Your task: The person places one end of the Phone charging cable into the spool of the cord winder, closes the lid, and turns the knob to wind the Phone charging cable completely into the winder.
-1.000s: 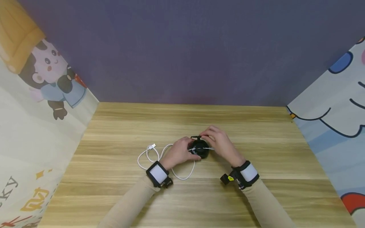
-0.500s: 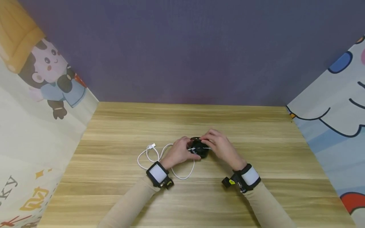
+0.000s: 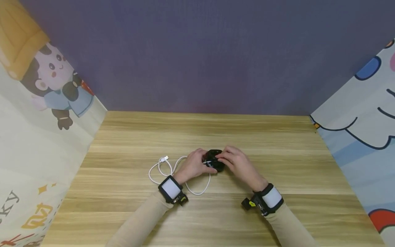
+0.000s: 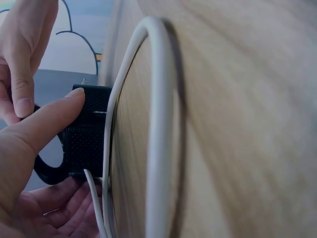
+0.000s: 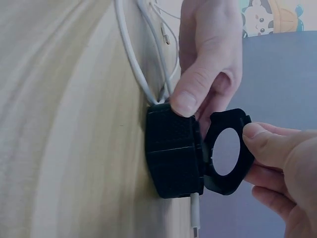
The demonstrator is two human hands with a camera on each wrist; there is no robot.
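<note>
A small black case (image 3: pixel 218 167) stands on the table, with a hinged lid (image 5: pixel 223 184) that has a large round hole. My left hand (image 3: pixel 193 165) grips the body of the case from the left, thumb over its near side. Thumb and fingers of my right hand (image 3: pixel 238 164) pinch the edge of the lid, which stands partly raised in the right wrist view. A white cable (image 4: pixel 161 99) enters the case on the left. From the opposite side a short white cable end (image 5: pixel 195 213) sticks out.
Left of the case, loops of the white cable lie on the wooden table (image 3: pixel 129 206), ending in a USB plug (image 3: pixel 166 158). A dark purple partition (image 3: pixel 197 61) rises behind the table. Printed cartoon panels (image 3: pixel 64 92) flank both sides.
My right hand has drawn the lid from the far side over toward the case body, shifting slightly nearer me. My left hand keeps its hold on the case, and the cable loops lie unmoved.
</note>
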